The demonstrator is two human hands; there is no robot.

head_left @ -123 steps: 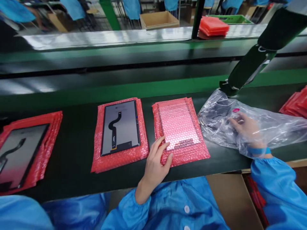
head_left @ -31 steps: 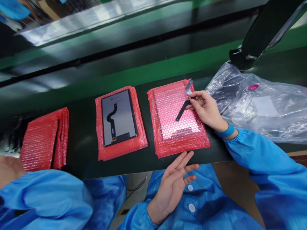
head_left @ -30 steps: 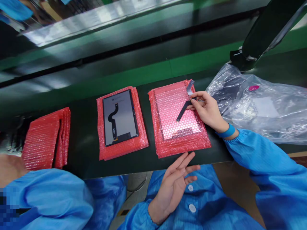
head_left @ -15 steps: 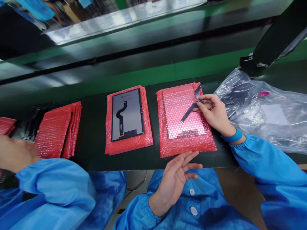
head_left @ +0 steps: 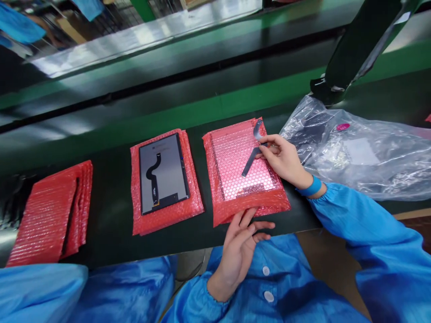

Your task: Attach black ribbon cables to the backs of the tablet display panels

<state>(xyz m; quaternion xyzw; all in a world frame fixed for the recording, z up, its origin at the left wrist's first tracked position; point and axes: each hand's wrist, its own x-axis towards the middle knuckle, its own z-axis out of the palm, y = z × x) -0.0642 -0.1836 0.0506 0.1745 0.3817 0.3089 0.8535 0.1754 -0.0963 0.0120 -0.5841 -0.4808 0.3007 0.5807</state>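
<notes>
While the left hand [head_left: 240,249], grip spread, touches the bubble pouch [head_left: 229,166] at its six o'clock edge, seemingly steadying it on the table [head_left: 107,242], the right hand's [head_left: 286,159] grip pinches a cable strip [head_left: 249,158] above the pouch's two o'clock corner.

Bright, even overhead light; white glare streaks the metal rail [head_left: 141,38] at the bench's far edge and the clear plastic bag [head_left: 363,152]. Edges bow; corners blur.

Dark bench [head_left: 111,215] carrying bubble-bag stack [head_left: 47,215] at left end, panel-topped stack [head_left: 168,220] and wrapped-panel stack [head_left: 218,197] lying mid-bench, clear plastic bag [head_left: 363,157] at right end.
</notes>
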